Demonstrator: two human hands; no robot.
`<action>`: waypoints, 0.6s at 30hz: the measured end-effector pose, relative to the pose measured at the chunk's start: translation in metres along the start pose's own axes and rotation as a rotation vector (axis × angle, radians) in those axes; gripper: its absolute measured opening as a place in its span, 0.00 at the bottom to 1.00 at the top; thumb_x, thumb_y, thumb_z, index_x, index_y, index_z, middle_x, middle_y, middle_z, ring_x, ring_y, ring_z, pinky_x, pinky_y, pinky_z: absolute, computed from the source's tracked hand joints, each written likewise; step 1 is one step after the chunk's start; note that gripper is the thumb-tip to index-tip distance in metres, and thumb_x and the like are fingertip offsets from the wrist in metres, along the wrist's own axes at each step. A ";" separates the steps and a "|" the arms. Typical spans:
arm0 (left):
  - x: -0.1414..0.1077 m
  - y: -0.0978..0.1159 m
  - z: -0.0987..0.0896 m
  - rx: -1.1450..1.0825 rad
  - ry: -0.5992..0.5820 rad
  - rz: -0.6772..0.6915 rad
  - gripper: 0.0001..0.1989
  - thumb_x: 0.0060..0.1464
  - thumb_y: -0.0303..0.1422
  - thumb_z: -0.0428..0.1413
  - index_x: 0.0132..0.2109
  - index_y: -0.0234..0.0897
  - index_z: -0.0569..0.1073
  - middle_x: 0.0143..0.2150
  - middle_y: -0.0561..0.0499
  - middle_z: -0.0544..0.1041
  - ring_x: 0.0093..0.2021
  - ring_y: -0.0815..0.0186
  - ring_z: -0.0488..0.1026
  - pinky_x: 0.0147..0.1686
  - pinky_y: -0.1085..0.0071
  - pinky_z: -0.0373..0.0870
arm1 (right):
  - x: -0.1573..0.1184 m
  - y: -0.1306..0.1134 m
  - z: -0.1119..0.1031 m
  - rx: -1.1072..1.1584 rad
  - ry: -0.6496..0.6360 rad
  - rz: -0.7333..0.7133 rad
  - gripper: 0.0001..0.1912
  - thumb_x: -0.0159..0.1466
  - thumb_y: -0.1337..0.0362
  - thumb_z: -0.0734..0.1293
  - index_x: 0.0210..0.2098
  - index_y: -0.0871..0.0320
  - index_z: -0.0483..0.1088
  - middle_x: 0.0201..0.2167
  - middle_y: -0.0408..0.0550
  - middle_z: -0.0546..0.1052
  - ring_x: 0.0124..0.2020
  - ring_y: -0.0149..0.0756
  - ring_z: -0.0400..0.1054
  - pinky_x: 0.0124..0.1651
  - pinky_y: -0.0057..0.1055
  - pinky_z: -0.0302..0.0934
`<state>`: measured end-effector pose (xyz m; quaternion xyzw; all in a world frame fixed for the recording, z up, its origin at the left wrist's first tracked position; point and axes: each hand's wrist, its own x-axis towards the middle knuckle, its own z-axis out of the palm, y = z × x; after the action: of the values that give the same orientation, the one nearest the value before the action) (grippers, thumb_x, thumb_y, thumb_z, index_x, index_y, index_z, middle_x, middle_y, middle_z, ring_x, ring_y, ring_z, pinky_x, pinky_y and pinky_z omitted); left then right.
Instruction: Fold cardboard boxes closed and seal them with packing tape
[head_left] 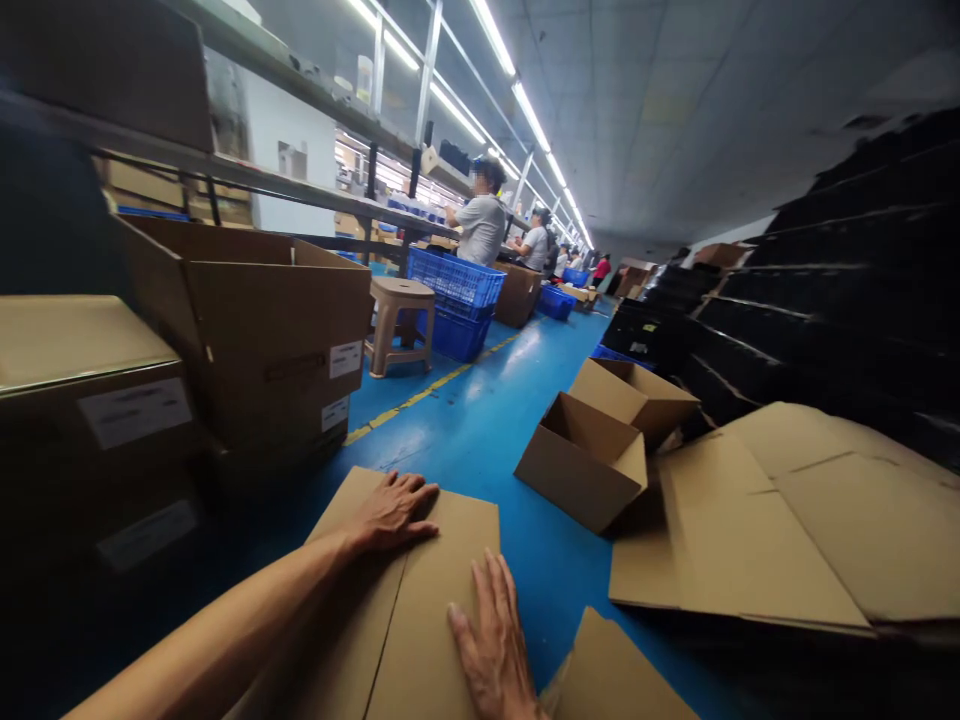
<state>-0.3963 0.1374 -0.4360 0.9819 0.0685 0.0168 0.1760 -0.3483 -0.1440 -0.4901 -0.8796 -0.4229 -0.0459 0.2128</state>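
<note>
A cardboard box (431, 590) lies right in front of me, its two top flaps folded down so that they meet along a narrow seam. My left hand (396, 510) rests on the far part of the top, palm down with fingers stretched out, across the seam line. At the right edge of the same box, my right hand (491, 635) lies with its fingers extended and its thumb apart, touching the flap. Neither hand grips anything. The box's sides are mostly hidden below the flaps and my left forearm.
Open cartons (277, 330) stand at left beside a closed carton (90, 345). Two open boxes (585, 460) and flat cardboard sheets (795, 520) lie at right, before dark stacks (847, 280). A stool (401, 320), blue crates (457, 290) and seated people line the bench ahead.
</note>
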 end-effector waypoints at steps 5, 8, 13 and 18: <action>-0.015 -0.031 -0.013 0.120 0.107 -0.340 0.38 0.63 0.59 0.46 0.66 0.34 0.69 0.61 0.32 0.73 0.61 0.40 0.69 0.61 0.45 0.59 | -0.050 0.017 0.003 0.072 0.289 0.240 0.33 0.69 0.35 0.55 0.47 0.56 0.74 0.49 0.61 0.81 0.51 0.54 0.78 0.50 0.48 0.76; -0.033 -0.039 -0.018 0.188 0.155 -0.583 0.42 0.61 0.62 0.41 0.57 0.27 0.72 0.54 0.27 0.74 0.55 0.36 0.70 0.54 0.44 0.64 | -0.063 0.008 0.006 0.274 0.164 0.518 0.33 0.67 0.31 0.55 0.46 0.51 0.73 0.42 0.54 0.83 0.37 0.48 0.80 0.40 0.43 0.76; -0.083 -0.024 -0.020 0.078 0.057 -0.716 0.43 0.59 0.66 0.37 0.54 0.31 0.71 0.51 0.31 0.75 0.52 0.38 0.75 0.50 0.48 0.69 | -0.037 -0.010 0.008 0.507 -0.051 0.614 0.43 0.69 0.35 0.53 0.65 0.64 0.67 0.62 0.64 0.75 0.63 0.55 0.71 0.63 0.52 0.68; -0.163 -0.008 -0.029 -0.195 -0.050 -0.885 0.44 0.56 0.68 0.40 0.58 0.34 0.67 0.54 0.30 0.78 0.53 0.36 0.77 0.52 0.45 0.70 | -0.032 -0.009 0.000 0.425 -0.132 0.364 0.40 0.72 0.45 0.51 0.65 0.72 0.67 0.63 0.66 0.73 0.65 0.54 0.69 0.66 0.48 0.66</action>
<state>-0.5599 0.1317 -0.4131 0.8371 0.4754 -0.0773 0.2594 -0.3754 -0.1624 -0.4960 -0.8779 -0.2713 0.1400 0.3690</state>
